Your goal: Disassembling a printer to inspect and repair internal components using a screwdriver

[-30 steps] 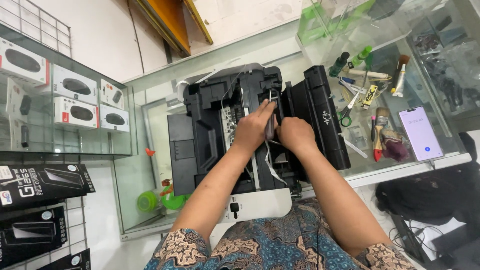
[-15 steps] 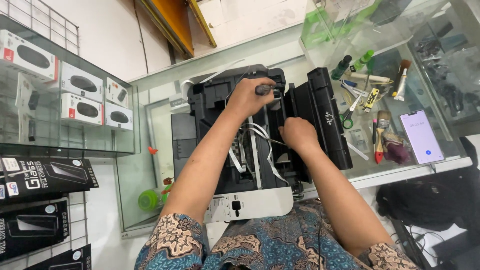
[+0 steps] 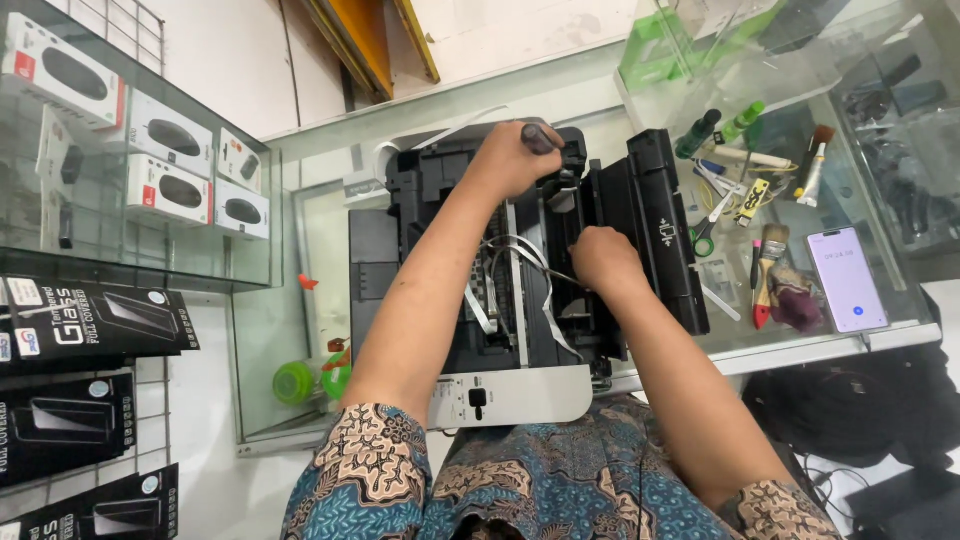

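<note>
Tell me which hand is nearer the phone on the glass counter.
Right. The right hand rests inside the opened printer, closer to the phone; the left hand grips a dark handle farther away.

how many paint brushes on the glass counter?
2: one brush with a pale handle at the far right, one red-handled brush beside the phone. More may hide in the tool clutter.

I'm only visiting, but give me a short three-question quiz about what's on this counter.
1. True or false: the left hand grips a dark tool handle over the opened printer.
2. Where does the right hand rest? A) on the phone B) inside the printer C) on a brush
3. What lies face up to the right of the brushes?

Key: 1 true; 2 B; 3 the phone.
</note>
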